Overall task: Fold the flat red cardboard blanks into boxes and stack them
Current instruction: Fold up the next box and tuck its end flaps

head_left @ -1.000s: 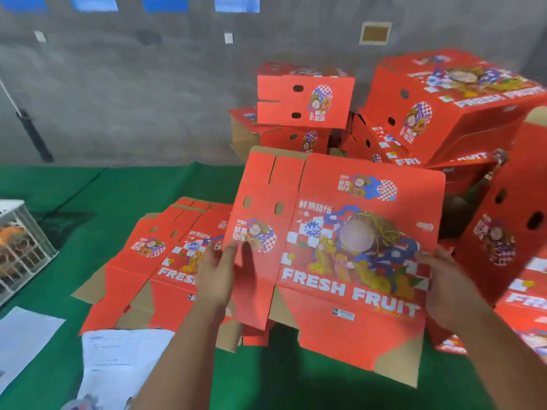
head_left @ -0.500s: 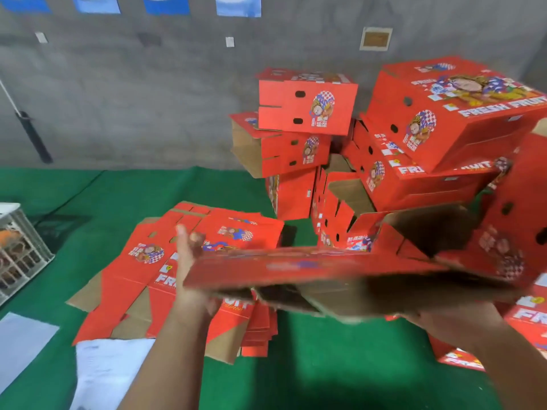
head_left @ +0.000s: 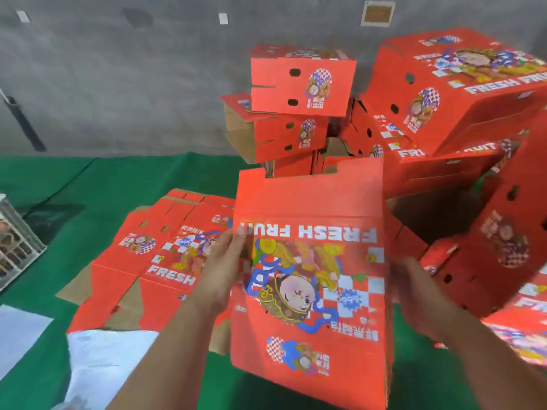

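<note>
**One blank in hand, many boxes folded, flats still waiting**

I am watching the left hand and right hand holding a red cardboard blank upright between them, print upside down, above the green worktop. The left fingers are lying fairly straight against its left edge; the right hand is blurred at the right edge, so I cannot tell its grip. This blank is looking unfolded as yet. Behind it, folded boxes are piling up against the wall. To the left, a pile of flat blanks is waiting, so I am judging the job well underway, not nearly finished.
</note>
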